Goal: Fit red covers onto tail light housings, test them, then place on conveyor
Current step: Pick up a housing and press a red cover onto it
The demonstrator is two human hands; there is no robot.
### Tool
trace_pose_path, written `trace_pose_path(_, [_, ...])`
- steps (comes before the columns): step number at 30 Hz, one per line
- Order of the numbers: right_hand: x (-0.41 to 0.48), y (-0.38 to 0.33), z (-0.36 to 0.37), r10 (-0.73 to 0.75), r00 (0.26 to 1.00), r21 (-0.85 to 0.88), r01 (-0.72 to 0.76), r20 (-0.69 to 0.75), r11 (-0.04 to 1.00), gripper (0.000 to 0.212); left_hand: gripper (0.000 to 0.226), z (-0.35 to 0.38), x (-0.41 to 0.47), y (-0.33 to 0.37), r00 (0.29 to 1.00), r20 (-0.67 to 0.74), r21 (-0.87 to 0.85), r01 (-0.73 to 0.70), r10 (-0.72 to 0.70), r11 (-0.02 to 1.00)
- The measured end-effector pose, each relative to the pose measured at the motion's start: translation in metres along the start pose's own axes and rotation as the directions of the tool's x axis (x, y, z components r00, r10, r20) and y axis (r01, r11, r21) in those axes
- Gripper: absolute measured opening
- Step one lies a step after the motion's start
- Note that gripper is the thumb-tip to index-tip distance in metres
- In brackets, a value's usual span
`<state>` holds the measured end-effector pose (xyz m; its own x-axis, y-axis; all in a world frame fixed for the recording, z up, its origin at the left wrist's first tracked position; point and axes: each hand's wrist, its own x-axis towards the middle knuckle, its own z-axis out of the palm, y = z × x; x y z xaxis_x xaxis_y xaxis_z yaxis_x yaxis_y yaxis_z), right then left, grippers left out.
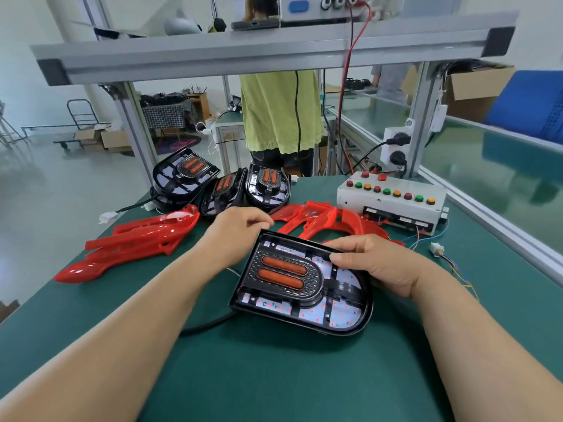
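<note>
Two hands on one tail light housing (292,281); right hand (374,266) gripping its right edge, thumb laid across the bare face, fingers curled behind; left hand (240,220) curled over the far left corner, fingertips pinching the rim. Held just in front of the body, tipped toward the viewer above the green mat (274,376); cannot tell whether the near edge touches down; no cover on it yet.

Likely trouble, nearest first:
- thumb resting on the exposed white board; a smudge or a pressed part possible if the grip tightens
- black cable (207,324) trailing out beneath the left forearm; could snag and jerk the housing when lifted or turned
- red covers (320,220) heaped just behind the knuckles, more red covers (137,239) well to the left; easy to knock or scuff, and easy to pick the wrong-handed one
- loose white connector (435,248) with thin wires beside the right wrist; could catch on the arm
- test box (393,196) beyond the heap; reaching over risks dragging covers along
- conveyor belt (487,166) past the metal rail on the right; a clipped rail could loosen a half-seated cover
</note>
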<state>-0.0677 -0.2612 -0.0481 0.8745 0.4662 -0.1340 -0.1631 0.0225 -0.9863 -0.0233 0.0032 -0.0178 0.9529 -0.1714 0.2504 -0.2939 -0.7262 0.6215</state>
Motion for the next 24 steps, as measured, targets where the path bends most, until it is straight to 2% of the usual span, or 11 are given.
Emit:
trace_pose_path(4, [-0.003,-0.001,-0.002,-0.011,0.999,0.078,0.007,0.047,0.997,0.036,0.011,0.004,0.024,0.022,0.978,0.2,-0.271,0.122,-0.068,0.955])
trace_pose_path(5, [-0.003,-0.001,-0.002,-0.01,0.999,0.074,0.007,0.042,0.997,0.037,0.008,0.001,0.029,0.026,0.967,0.241,-0.312,0.156,-0.081,0.937])
trace_pose_path(8, [-0.001,-0.001,-0.003,0.001,0.999,0.033,-0.002,0.039,0.999,0.041,0.019,-0.008,0.043,0.04,0.959,0.275,-0.338,0.169,-0.075,0.926])
trace_pose_path(10, [-0.001,-0.002,-0.002,0.011,0.998,0.01,-0.012,0.066,1.0,0.044,0.017,-0.008,0.047,0.055,0.943,0.33,-0.149,0.091,-0.038,0.985])
trace_pose_path(12, [-0.001,-0.001,-0.003,0.021,0.996,0.002,-0.022,0.088,1.0,0.051,0.016,0.002,0.045,0.074,0.893,0.448,0.152,-0.018,-0.053,0.988])
trace_pose_path(14, [-0.001,0.001,-0.003,0.022,0.996,0.001,-0.022,0.088,1.0,0.051,0.022,0.02,0.045,0.09,0.852,0.51,0.436,-0.137,-0.119,0.889])
trace_pose_path(16, [0.0,0.002,-0.003,0.009,0.997,-0.025,-0.007,0.082,1.0,0.043,0.035,0.036,0.047,0.099,0.846,0.516,0.61,-0.249,-0.138,0.752])
trace_pose_path(18, [-0.001,0.003,-0.003,-0.005,0.997,-0.039,0.008,0.078,0.999,0.037,0.043,0.044,0.051,0.104,0.851,0.499,0.668,-0.256,-0.165,0.699])
trace_pose_path(21, [-0.002,0.001,-0.004,0.005,0.995,-0.041,-0.001,0.1,0.999,0.041,0.032,0.048,0.053,0.102,0.811,0.541,0.711,-0.3,-0.223,0.636])
trace_pose_path(23, [-0.004,-0.001,-0.003,0.018,0.994,-0.062,-0.011,0.11,0.998,0.042,0.017,0.051,0.054,0.097,0.804,0.553,0.696,-0.299,-0.221,0.653])
trace_pose_path(24, [-0.005,-0.001,-0.003,0.022,0.993,-0.071,-0.014,0.113,0.997,0.043,0.021,0.052,0.054,0.094,0.808,0.552,0.675,-0.289,-0.205,0.679])
